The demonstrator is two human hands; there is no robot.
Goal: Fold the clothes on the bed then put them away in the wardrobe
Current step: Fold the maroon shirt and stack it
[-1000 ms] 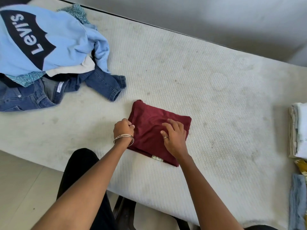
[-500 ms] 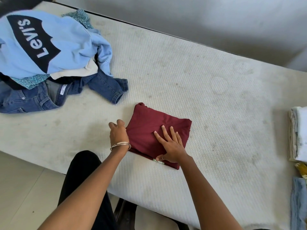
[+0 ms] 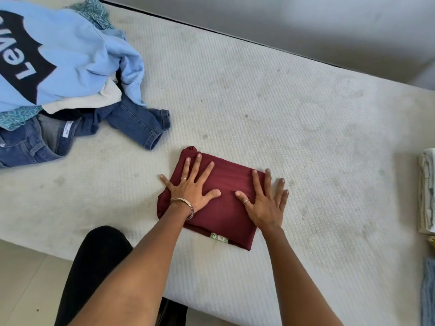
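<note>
A maroon garment (image 3: pixel 223 208), folded into a small rectangle, lies on the white mattress (image 3: pixel 259 102) near its front edge. My left hand (image 3: pixel 191 187) lies flat on the left half of it, fingers spread, a bangle on the wrist. My right hand (image 3: pixel 266 201) presses flat on its right edge, the outer fingers reaching onto the mattress. Neither hand grips the cloth. A small label shows at the garment's near edge.
An unfolded pile sits at the far left: a light blue sweatshirt (image 3: pixel 58 57) with a dark logo, blue jeans (image 3: pixel 131 123), a teal patterned cloth. Folded pale clothes (image 3: pixel 427 191) are stacked at the right edge, with a blue-grey cloth (image 3: pixel 428 290) below them. My dark-clad leg stands by the bed.
Both hands have opened and spread flat on the maroon garment; earlier the left was at its left edge and the right near its front. The view has moved closer.
</note>
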